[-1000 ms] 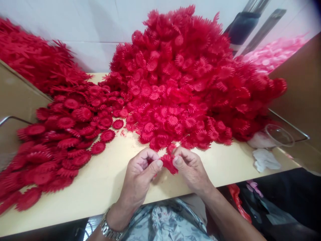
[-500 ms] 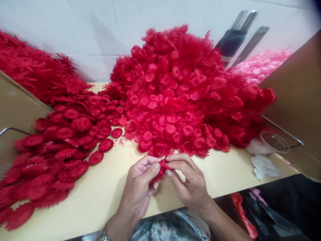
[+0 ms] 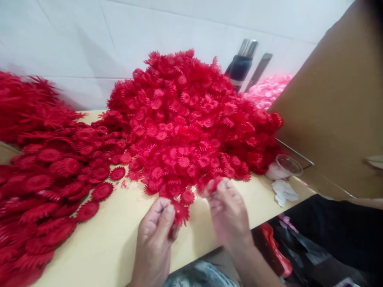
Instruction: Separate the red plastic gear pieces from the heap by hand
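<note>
My left hand (image 3: 157, 229) is closed, thumb against fingers, on a red fringed artificial flower piece (image 3: 181, 214). Its lower part is covered by the fingers, so I cannot tell whether more than one layer is there. My right hand (image 3: 230, 211), smeared by motion, pinches another red flower piece (image 3: 213, 184) at the near edge of the large heap of red flower pieces (image 3: 182, 131). One loose red flower piece (image 3: 187, 196) lies on the table between the hands.
Flatter red discs (image 3: 44, 207) cover the left of the table (image 3: 98, 247). Longer red petals (image 3: 24, 111) are piled behind them. A dark bottle-like object (image 3: 240, 65), pink pieces (image 3: 269, 89), a clear plastic cup (image 3: 284, 167), white tissue (image 3: 284, 192) and a cardboard panel (image 3: 335, 99) stand right.
My hands, together on one red piece before, have come apart. My right hand has moved away toward the heap's edge and now pinches a red piece. The view has turned to the right.
</note>
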{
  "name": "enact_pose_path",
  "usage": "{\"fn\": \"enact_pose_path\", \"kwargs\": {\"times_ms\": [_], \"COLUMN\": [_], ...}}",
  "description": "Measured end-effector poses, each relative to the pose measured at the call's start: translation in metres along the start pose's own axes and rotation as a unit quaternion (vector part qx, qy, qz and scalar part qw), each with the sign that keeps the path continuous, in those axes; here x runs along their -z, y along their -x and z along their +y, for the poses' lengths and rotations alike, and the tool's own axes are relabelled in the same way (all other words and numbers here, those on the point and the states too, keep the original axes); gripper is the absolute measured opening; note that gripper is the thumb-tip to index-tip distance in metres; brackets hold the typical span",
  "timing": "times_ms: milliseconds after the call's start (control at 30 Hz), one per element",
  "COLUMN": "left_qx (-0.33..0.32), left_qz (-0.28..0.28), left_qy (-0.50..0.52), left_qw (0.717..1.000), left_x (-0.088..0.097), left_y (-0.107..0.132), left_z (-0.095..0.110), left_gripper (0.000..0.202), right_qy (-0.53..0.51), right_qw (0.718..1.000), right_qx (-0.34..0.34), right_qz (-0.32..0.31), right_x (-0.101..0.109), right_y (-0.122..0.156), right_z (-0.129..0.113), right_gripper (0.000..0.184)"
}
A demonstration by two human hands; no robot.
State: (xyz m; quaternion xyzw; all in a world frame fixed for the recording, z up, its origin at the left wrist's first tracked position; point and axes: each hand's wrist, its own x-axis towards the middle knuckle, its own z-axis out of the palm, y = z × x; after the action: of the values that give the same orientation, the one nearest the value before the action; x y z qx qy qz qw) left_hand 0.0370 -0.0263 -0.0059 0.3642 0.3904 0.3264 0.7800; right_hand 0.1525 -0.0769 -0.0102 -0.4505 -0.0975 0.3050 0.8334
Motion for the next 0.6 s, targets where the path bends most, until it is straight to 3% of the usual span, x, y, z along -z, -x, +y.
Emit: {"fn": "enact_pose_path", "kwargs": {"times_ms": [167, 300, 400, 600], "left_qx": [0.011, 0.001, -0.005, -0.070], "left_qz": [-0.042, -0.041, -0.051, -0.049], "left_qy": [-0.010, -0.018, -0.030, -0.103], "left_qw": [0.999, 0.999, 0.998, 0.991], "left_x": [-0.002, -0.005, -0.003, 0.009], "left_y": [-0.001, -0.001, -0.001, -0.003], "left_z": [0.001, 0.002, 0.000, -0.008], "left_gripper": [0.025, 0.024, 0.024, 0.014], "right_qy": [0.144, 0.272, 0.326, 0.314], "right_qw": [0.984, 0.949, 0.928, 0.922], "right_qx": [0.088, 0.120, 0.096, -0.022], "right_qz": [-0.059, -0.107, -0.155, -0.224], "right_x": [0.016, 0.023, 0.025, 0.020], "right_y": [0.000, 0.008, 0.009, 0.010], "right_z": [-0.010, -0.006, -0.007, -0.008], "right_gripper": [0.004, 0.016, 0.015, 0.021]}}
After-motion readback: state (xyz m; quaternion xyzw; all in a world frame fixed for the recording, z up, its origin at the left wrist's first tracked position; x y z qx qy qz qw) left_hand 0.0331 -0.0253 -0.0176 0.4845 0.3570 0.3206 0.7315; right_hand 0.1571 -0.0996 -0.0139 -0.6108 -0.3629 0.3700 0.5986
